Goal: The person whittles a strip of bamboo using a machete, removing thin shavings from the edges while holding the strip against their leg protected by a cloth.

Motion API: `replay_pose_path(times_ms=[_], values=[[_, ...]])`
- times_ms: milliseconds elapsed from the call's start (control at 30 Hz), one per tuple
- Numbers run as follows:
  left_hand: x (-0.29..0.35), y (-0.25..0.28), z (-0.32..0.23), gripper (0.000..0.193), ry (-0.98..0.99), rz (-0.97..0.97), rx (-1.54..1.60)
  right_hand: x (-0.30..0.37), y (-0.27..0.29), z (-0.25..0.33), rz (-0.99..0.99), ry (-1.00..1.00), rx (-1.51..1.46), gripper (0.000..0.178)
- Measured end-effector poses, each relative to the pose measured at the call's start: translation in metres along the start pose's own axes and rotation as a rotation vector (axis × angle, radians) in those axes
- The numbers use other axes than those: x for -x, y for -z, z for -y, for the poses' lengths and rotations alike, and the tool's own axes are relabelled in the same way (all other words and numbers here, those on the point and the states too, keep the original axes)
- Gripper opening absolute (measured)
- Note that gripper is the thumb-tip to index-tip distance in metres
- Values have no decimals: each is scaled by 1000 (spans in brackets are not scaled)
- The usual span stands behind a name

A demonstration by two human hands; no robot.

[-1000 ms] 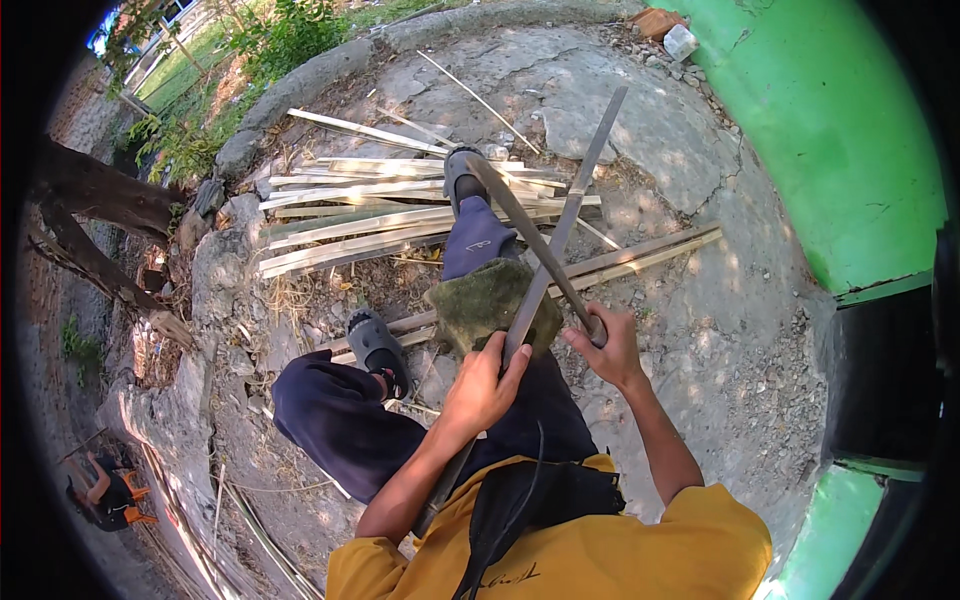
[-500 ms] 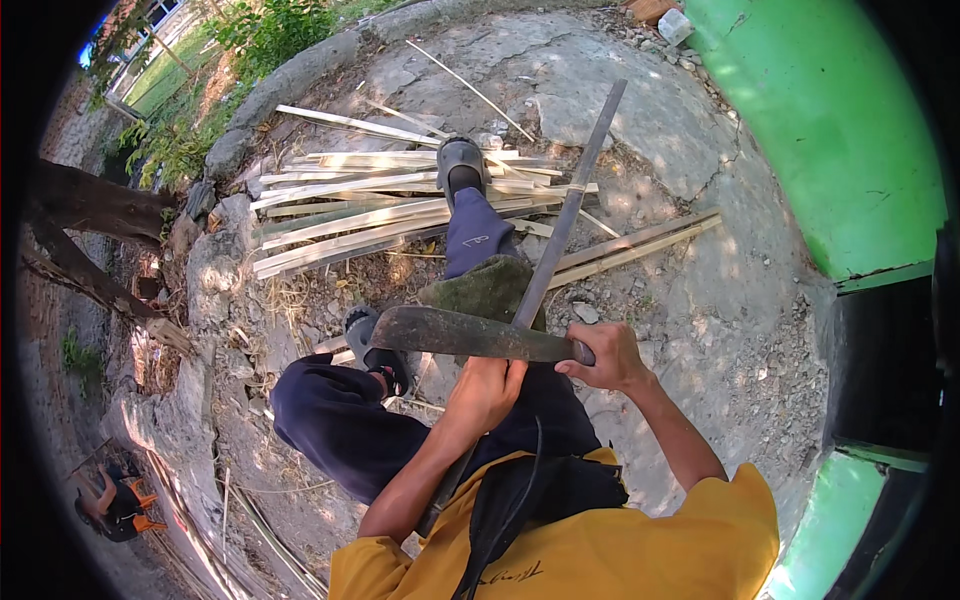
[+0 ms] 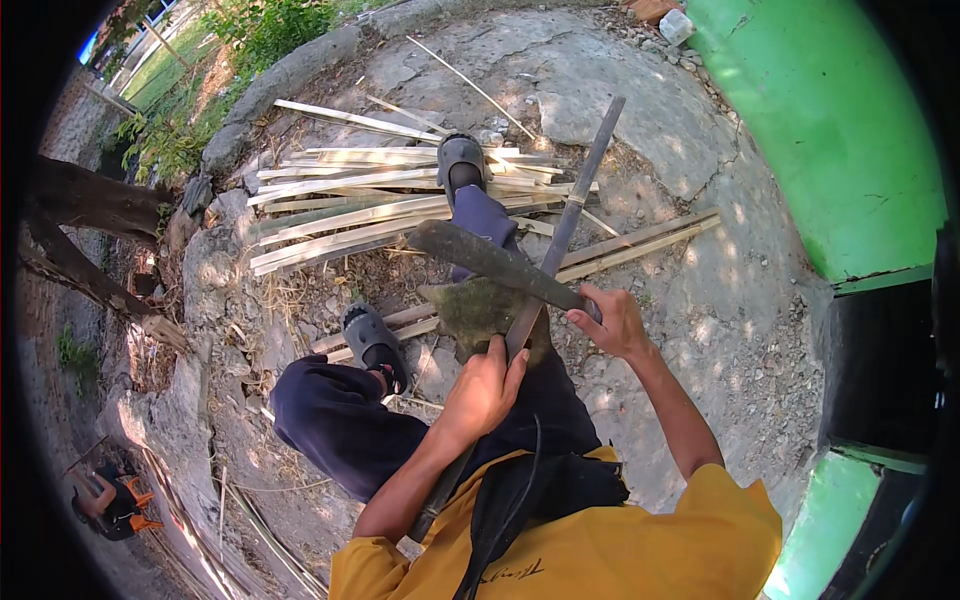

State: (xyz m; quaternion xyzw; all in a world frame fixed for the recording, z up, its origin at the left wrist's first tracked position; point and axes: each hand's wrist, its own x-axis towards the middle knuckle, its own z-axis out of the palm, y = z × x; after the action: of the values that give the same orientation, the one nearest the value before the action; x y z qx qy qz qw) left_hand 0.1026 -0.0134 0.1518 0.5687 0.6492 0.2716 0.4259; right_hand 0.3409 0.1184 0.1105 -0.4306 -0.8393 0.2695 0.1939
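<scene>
My right hand (image 3: 614, 324) is closed round the handle of a machete (image 3: 488, 262). Its broad dark blade points to the far left and lies across a long grey-brown bamboo strip (image 3: 588, 170). My left hand (image 3: 480, 394) grips this strip on the near side of the blade. From there the strip runs back under my left forearm and out to the far right. A worn green pad (image 3: 478, 314) covers my leg beneath the blade and strip. I cannot tell how hard the blade's edge presses on the strip.
A pile of pale split bamboo strips (image 3: 345, 186) lies ahead, with my shoe (image 3: 460, 160) on it. Two more strips (image 3: 645, 240) extend to the right. A green wall (image 3: 820, 130) stands at right, a tree trunk (image 3: 100, 200) at left. Another person (image 3: 112, 505) is at lower left.
My right hand has moved the machete farther away from my body, and its tip now angles up and away. The bamboo strip has shifted slightly toward me in my left hand.
</scene>
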Motion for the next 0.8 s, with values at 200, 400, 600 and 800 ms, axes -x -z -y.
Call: replay_pose_path(times_ms=[200, 400, 600, 800], values=[[-5, 5, 0, 32, -24, 28, 78, 3, -9, 7, 1, 47, -161, 62], [-8, 1, 10, 25, -158, 32, 192, 20, -21, 24, 47, 159, -134, 69], [-9, -2, 8, 27, -186, 10, 177, 5, -15, 11, 69, 213, -78, 70], [-6, 1, 3, 32, -226, -82, 130, 5, -19, 6, 77, 215, -88, 69]])
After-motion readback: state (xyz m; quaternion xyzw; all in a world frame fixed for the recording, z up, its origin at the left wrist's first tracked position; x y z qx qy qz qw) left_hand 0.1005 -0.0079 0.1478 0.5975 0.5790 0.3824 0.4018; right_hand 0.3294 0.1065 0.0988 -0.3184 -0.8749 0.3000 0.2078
